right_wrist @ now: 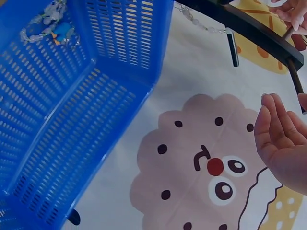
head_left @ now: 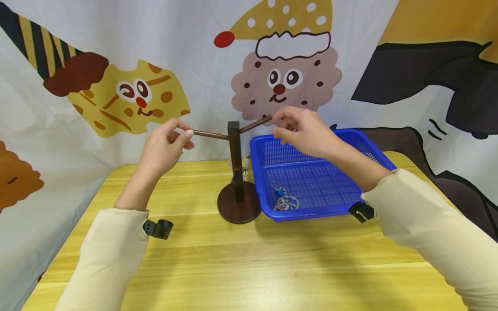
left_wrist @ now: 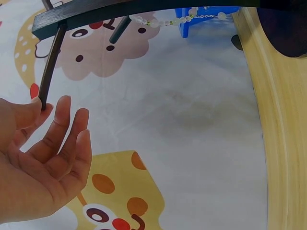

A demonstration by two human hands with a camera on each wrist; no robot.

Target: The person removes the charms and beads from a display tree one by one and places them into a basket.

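A dark brown wooden stand (head_left: 235, 155) rises upright from a round base on the table, with a thin rod out to each side near its top. My left hand (head_left: 163, 147) pinches the tip of the left rod (head_left: 210, 134) between thumb and index finger; its other fingers are loosely bent. Beside the end of the right rod (head_left: 254, 124) is my right hand (head_left: 305, 131), thumb and fingers apart; whether a fingertip touches the rod I cannot tell. From a lower peg (left_wrist: 120, 29) on the stand hangs a beaded bracelet (left_wrist: 168, 22), mostly behind the post in the head view.
Right of the stand sits a blue plastic basket (head_left: 303, 212), close to its base. In the basket's near left corner lie a beaded bracelet (head_left: 287, 204) and a blue figure keychain (head_left: 280, 190). A cartoon-printed curtain (head_left: 206, 86) hangs behind the wooden table (head_left: 241, 263).
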